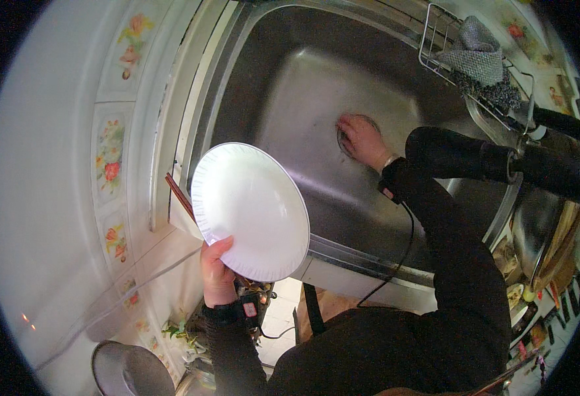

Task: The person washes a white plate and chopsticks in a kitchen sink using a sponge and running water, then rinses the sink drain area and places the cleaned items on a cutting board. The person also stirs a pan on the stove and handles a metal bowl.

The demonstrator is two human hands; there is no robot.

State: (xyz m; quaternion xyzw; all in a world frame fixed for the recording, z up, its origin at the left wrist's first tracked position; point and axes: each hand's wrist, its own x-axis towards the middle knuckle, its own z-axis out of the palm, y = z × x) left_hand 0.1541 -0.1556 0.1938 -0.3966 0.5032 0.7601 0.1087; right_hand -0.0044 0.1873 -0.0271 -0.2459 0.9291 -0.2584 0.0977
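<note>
A white round plate (257, 213) with a faintly patterned rim is in my left hand (219, 272), thumb on its upper face. From behind its left edge a pair of reddish-brown chopsticks (180, 195) sticks out; their lower ends are hidden, so I cannot tell what holds them. Down in the stainless steel sink (309, 99), my right hand (365, 141) reaches to the bottom with fingers bent over the round drain (371, 121). Whether those fingers grip anything at the drain is hidden.
A black faucet (448, 151) juts over the sink from the right. Behind it hangs a wire rack (433, 39) with a grey mesh cloth (475, 54) and a dark scourer (505, 94). Floral tiles (110, 158) line the left wall. A cable (411, 232) trails from my right wrist.
</note>
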